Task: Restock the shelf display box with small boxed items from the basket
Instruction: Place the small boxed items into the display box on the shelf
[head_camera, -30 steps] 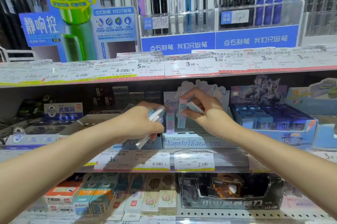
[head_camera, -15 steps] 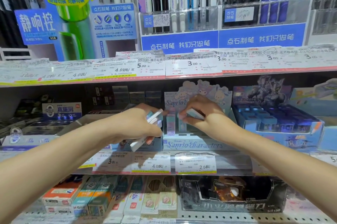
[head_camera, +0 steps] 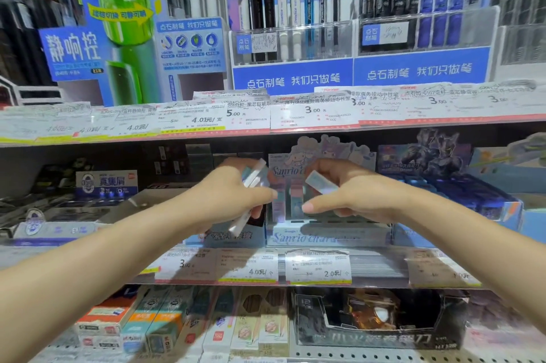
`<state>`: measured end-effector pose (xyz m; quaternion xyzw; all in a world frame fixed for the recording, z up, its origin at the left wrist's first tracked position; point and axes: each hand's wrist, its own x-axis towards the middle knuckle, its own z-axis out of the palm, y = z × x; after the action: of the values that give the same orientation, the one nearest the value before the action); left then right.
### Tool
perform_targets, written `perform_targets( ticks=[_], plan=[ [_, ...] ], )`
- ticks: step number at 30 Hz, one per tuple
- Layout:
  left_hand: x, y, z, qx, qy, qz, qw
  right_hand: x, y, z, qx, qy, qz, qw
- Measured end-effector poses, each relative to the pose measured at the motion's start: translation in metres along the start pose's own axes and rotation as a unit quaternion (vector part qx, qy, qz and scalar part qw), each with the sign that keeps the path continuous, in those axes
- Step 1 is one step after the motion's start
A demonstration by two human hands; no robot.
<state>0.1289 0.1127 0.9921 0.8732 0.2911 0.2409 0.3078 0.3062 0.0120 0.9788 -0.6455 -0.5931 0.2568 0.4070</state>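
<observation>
A pastel display box (head_camera: 328, 237) with cartoon characters on its backboard stands on the middle shelf. A few slim boxed items (head_camera: 291, 198) stand upright inside it at the left. My left hand (head_camera: 227, 200) hovers just left of the box, clutching a bundle of slim pale boxes (head_camera: 254, 178) that stick out above and below the fist. My right hand (head_camera: 351, 197) is over the box's opening and pinches one pale blue small box (head_camera: 320, 184), held tilted. The basket is out of view.
A blue display box (head_camera: 478, 200) of dark items sits right of the pastel one. Price tags (head_camera: 317, 266) line the shelf edge. Pen racks (head_camera: 295, 8) fill the shelf above; more boxed goods (head_camera: 165, 324) lie on the shelf below.
My right hand set one upright box down into the display and drew back slightly right, still holding a small box. The left hand stayed beside the display with its bundle.
</observation>
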Motion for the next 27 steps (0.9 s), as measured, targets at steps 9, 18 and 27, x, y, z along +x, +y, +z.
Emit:
perform_targets(
  ticks=[9, 18, 27],
  plan=[
    [-0.006, 0.021, 0.014, -0.092, -0.074, 0.084, 0.989, -0.009, -0.015, 0.009, -0.065, -0.099, 0.009, 0.993],
    [-0.003, 0.006, 0.009, -0.102, 0.009, 0.007, 0.995, -0.012, -0.002, -0.004, 0.074, 0.001, -0.023, 0.997],
    [-0.004, 0.001, 0.014, -0.085, -0.027, -0.006, 0.996, 0.003, 0.001, 0.013, 0.224, 0.183, -0.109, 0.951]
  ],
)
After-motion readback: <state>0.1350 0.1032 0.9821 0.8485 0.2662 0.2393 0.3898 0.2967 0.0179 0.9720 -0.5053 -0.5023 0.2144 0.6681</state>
